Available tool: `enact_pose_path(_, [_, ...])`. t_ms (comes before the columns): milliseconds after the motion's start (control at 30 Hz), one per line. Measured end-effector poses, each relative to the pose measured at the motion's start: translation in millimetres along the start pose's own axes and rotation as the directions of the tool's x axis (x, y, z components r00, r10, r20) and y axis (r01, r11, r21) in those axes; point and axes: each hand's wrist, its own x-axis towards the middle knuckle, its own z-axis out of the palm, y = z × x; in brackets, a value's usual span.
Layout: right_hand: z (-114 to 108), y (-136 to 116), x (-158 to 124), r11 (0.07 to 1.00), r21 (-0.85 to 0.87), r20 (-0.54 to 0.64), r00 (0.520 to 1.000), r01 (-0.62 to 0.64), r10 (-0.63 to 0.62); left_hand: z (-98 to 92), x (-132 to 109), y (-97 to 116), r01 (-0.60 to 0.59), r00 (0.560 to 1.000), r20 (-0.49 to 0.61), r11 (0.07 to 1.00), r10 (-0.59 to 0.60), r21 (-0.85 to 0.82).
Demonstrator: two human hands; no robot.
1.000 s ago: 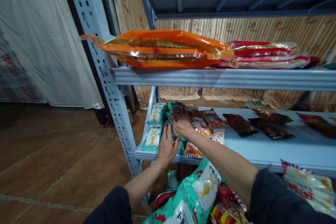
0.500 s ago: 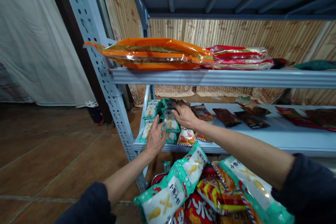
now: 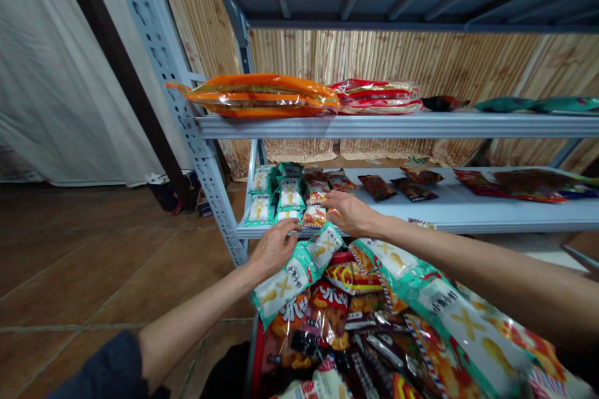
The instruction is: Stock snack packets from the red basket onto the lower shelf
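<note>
My left hand is above the upper end of a joined strip of green-and-white snack packs, fingers apart; whether it touches the strip is unclear. My right hand hovers in front of the lower shelf, its loosely bent fingers near the orange-and-white snack packs, with nothing seen in it. Green-and-white snack packs lie in two columns at the shelf's left end. Below my hands is a red-rimmed basket heaped with snack bags, and another green strip lies under my right forearm.
The blue metal rack's perforated post stands at left. An orange bag and red bags lie on the shelf above. Brown snack bags are farther right on the lower shelf. A dark box sits on the tiled floor.
Both hands have drawn back from the green packs on the lower shelf, down toward the basket. The view has shifted, showing more of the basket and the shelf's right side.
</note>
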Motion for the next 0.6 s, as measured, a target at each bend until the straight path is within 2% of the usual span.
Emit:
enact_pose_path(67, [-4, -3, -19, 0.999, 0.037, 0.042, 0.999, -0.026, 0.025, 2.4, -9, 10, -0.044, 0.994, 0.105, 0.999, 0.044, -0.008])
enact_pose_path(133, [-8, -5, -38, 0.997, 0.062, 0.078, 0.996, -0.054, 0.049, 6.5, -18, 17, -0.040, 0.984, 0.172, 0.999, 0.036, 0.021])
enact_pose_path(233, [-17, -5, -66, 0.990, 0.052, 0.109, 0.986, -0.132, 0.126, 11.6, -30, 21, -0.003, 0.983, 0.184, 0.998, -0.009, 0.066])
enact_pose_path(367, [-37, 2, -96, 0.963, 0.013, 0.117, 0.957, -0.268, 0.265, 12.0, -41, 31, -0.018, 0.975, 0.220, 1.000, 0.017, 0.004])
enact_pose_path(500, [-58, 16, -120, 0.935, 0.062, 0.126, 0.932, -0.349, 0.339, 9.2, -43, 56, 0.025, 0.951, 0.309, 0.996, 0.004, -0.089])
enact_pose_path(600, [-69, 23, -137, 0.895, 0.036, 0.181, 0.884, -0.444, 0.432, 8.2, -41, 79, 0.077, 0.921, 0.390, 0.983, -0.004, -0.170])
